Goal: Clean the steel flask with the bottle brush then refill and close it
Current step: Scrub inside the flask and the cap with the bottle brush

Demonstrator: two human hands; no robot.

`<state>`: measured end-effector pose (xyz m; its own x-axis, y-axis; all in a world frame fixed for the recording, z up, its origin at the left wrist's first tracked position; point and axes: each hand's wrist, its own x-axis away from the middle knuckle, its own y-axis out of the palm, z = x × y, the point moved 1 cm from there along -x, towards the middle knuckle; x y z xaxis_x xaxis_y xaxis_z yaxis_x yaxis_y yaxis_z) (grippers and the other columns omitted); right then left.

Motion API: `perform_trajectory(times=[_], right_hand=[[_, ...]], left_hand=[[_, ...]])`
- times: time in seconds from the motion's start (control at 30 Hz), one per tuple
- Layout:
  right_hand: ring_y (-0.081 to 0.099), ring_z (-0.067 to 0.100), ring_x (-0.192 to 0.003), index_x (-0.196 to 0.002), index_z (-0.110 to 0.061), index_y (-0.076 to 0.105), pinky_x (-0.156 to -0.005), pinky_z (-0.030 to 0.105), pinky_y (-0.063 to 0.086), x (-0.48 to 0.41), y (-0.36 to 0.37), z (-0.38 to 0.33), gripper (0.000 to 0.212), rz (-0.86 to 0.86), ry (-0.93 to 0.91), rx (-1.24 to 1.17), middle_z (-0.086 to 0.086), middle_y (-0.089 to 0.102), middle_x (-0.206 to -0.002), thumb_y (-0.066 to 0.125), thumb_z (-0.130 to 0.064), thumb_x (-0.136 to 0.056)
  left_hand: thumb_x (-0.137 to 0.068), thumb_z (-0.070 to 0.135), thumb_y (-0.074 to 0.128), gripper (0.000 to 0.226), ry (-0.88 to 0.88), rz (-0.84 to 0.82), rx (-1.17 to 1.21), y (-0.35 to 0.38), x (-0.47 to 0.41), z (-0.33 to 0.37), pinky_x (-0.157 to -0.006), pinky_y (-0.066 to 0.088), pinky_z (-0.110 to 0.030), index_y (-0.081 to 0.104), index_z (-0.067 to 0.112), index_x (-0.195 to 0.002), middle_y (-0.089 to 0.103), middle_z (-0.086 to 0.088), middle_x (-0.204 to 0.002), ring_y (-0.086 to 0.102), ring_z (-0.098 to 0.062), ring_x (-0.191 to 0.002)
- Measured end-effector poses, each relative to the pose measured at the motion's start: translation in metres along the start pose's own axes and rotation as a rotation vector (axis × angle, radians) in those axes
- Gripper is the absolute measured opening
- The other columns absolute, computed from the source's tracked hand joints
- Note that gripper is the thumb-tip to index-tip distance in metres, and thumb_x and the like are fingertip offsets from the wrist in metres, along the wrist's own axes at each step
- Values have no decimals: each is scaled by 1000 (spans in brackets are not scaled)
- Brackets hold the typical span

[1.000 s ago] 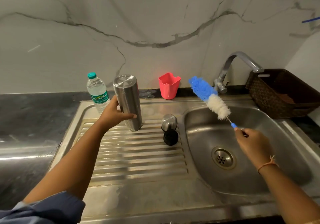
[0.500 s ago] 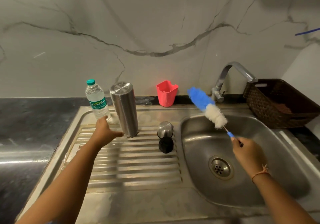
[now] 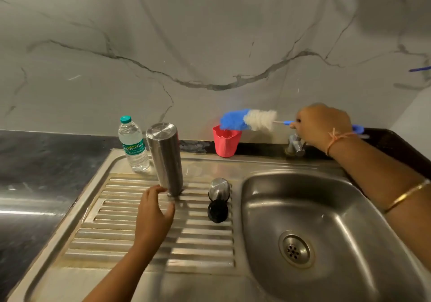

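The steel flask (image 3: 166, 158) stands upside down on the ribbed drainboard (image 3: 144, 238). My left hand (image 3: 155, 210) hovers open just in front of its base, fingers apart, holding nothing. The flask's cap (image 3: 218, 199), steel top with a black underside, lies on the drainboard to the right. My right hand (image 3: 323, 126) grips the bottle brush (image 3: 248, 120) by its thin blue handle and holds it level, its blue tip over the red cup (image 3: 226, 142). A plastic water bottle (image 3: 133, 144) with a green cap stands behind the flask.
The sink basin (image 3: 326, 220) with its drain (image 3: 295, 250) lies to the right. The tap base (image 3: 295, 146) is partly hidden behind my right hand. Dark stone counter (image 3: 35, 173) runs along the left, and a marble wall rises behind.
My right hand has swung the brush up from over the basin to level above the red cup. My left hand let go of the flask and drew back toward me.
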<state>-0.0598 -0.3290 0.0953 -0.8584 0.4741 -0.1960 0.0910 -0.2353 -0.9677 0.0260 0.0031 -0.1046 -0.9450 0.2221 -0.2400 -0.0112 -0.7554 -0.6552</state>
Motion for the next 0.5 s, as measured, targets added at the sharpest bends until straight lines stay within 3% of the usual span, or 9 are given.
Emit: perform_trajectory(times=[0.13, 0.23, 0.4, 0.5], right_hand=[[46, 20, -64, -83, -13, 57, -62, 30, 33, -22, -23, -28, 13, -55, -138, 231, 1, 39, -61, 50, -19, -93], [44, 21, -64, -85, -13, 55, -65, 30, 33, -32, -26, -45, 10, 1, -221, 307, 1, 34, -59, 49, -14, -93], [32, 16, -49, -80, -12, 52, -58, 29, 31, -38, -24, -57, 13, -4, -257, 383, 3, 38, -59, 49, -9, -92], [33, 17, -49, -82, -10, 57, -47, 25, 20, -38, -36, -51, 12, 27, -222, 378, 4, 38, -58, 51, -12, -92]], left_hand=[[-81, 13, 71, 30, 61, -46, 30, 19, 8, 15, -87, 40, -24, 59, 14, -109, 52, -1, -120, 51, -15, -105], [-82, 23, 71, 32, 76, -85, 39, 31, 13, 23, -88, 38, -21, 59, 15, -111, 51, 1, -123, 50, -10, -106], [-76, 48, 72, 62, 109, -249, 44, 46, 19, 32, -94, 36, -18, 50, 20, -127, 45, 7, -128, 45, -6, -113], [-68, 55, 76, 78, 114, -317, 16, 53, 24, 36, -94, 33, -15, 44, 23, -132, 43, 7, -131, 41, -4, -113]])
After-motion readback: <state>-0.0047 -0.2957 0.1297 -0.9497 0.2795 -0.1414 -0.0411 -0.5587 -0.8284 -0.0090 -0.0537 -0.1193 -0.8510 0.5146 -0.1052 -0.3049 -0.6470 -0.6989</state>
